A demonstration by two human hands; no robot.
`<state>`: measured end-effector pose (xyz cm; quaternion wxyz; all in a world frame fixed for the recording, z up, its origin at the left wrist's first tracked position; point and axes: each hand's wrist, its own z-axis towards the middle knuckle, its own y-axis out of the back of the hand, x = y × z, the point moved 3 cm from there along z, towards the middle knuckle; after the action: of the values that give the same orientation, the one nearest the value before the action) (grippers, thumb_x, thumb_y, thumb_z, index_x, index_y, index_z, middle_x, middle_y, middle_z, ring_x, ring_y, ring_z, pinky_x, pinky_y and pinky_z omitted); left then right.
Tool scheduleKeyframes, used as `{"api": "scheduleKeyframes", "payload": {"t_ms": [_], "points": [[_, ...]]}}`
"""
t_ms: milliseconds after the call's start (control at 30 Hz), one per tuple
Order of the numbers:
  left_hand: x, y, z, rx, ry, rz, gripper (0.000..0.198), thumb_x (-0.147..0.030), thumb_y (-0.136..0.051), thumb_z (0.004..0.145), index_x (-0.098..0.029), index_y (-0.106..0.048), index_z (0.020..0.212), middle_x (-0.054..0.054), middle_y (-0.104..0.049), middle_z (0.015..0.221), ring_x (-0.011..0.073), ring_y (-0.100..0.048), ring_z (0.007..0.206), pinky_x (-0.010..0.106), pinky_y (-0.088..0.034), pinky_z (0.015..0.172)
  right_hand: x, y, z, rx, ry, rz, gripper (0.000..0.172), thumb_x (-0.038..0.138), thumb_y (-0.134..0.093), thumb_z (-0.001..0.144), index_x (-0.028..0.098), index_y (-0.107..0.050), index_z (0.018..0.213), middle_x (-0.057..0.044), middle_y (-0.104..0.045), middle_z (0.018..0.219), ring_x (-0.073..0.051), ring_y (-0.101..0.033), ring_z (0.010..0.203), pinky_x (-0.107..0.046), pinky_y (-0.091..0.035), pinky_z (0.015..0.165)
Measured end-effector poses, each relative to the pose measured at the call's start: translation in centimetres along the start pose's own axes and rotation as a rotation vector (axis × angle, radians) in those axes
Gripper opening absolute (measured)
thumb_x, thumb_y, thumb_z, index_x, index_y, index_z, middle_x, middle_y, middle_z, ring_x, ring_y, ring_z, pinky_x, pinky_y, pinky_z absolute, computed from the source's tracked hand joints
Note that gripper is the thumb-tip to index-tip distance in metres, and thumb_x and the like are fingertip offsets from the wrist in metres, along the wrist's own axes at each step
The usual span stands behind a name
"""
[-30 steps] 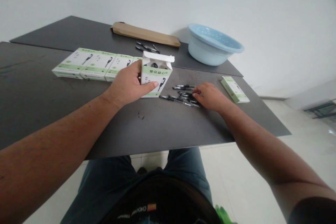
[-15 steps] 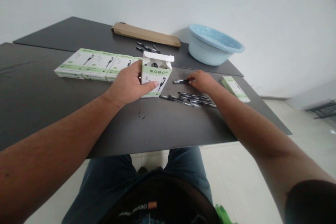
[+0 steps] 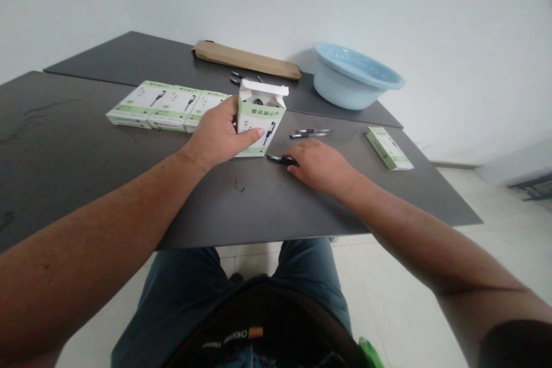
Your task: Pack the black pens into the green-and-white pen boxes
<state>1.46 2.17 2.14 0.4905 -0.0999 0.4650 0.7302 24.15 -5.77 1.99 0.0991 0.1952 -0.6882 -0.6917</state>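
My left hand [image 3: 219, 135] holds an open white-and-green pen box [image 3: 254, 132] upright, thumb across its front and fingers behind. The flap stands up, and dark round pen ends show inside the mouth. Just right of the box, my right hand [image 3: 319, 165] is closed over black pens [image 3: 278, 158] at the table surface, with their tips sticking out to the left. My palm hides the rest of these pens, so their number is unclear. A few clear-barrelled pens [image 3: 311, 133] lie beyond my right hand, apart from it.
Several similar boxes [image 3: 142, 104] lie in a row at the left. Behind are more pens [image 3: 236, 76], a long brown cardboard piece [image 3: 245, 60] and a light blue basin [image 3: 345, 89]. Another box [image 3: 390, 149] lies near the right edge of the dark table [image 3: 241, 213].
My right hand has come nearer to me and slightly left, from the farther pens onto the nearer pile. The left hand still grips the box. The view has shifted slightly.
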Motion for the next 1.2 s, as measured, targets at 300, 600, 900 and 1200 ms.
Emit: {"api": "scheduleKeyframes", "payload": {"t_ms": [300, 600, 900, 1200], "points": [[0.2, 0.3, 0.2, -0.021, 0.011, -0.011, 0.052, -0.035, -0.084, 0.081, -0.022, -0.071, 0.129, 0.008, -0.079, 0.123, 0.0314, -0.074, 0.116, 0.043, -0.062, 0.103, -0.2, -1.0, 1.6, 0.126, -0.137, 0.080, 0.035, 0.028, -0.065, 0.102, 0.018, -0.072, 0.135, -0.017, -0.077, 0.133, -0.031, -0.072, 0.122, -0.038, -0.052, 0.105], [0.3, 0.4, 0.4, -0.041, 0.033, -0.057, 0.044, -0.033, -0.083, 0.080, -0.020, -0.072, 0.120, 0.007, -0.080, 0.116, 0.0291, -0.075, 0.107, 0.043, -0.063, 0.098, 1.0, -1.0, 0.8, 0.134, -0.190, 0.052, 0.027, 0.030, -0.058, 0.103, 0.015, -0.073, 0.121, -0.021, -0.078, 0.126, -0.034, -0.076, 0.114, -0.041, -0.057, 0.097], [0.3, -0.6, 0.0, 0.034, 0.059, -0.188, 0.038, -0.035, -0.081, 0.083, -0.022, -0.070, 0.117, 0.008, -0.081, 0.109, 0.0296, -0.078, 0.099, 0.048, -0.064, 0.089, -4.8, 8.5, -3.9, -0.552, -0.354, 0.419, 0.026, 0.030, -0.068, 0.095, 0.025, -0.074, 0.120, -0.006, -0.079, 0.089, -0.025, -0.073, 0.073, -0.041, -0.058, 0.069], [0.0, -1.0, -1.1, -0.150, -0.116, -0.291, 0.085, -0.025, -0.078, 0.087, -0.028, -0.035, 0.160, 0.013, -0.070, 0.136, 0.0251, -0.075, 0.100, 0.040, -0.066, 0.081, -1.0, 12.7, -1.9, -1.157, 0.071, 0.866, 0.019, 0.037, -0.065, 0.107, 0.033, -0.069, 0.125, -0.001, -0.070, 0.102, -0.009, -0.056, 0.057, -0.025, -0.045, 0.046]]}}
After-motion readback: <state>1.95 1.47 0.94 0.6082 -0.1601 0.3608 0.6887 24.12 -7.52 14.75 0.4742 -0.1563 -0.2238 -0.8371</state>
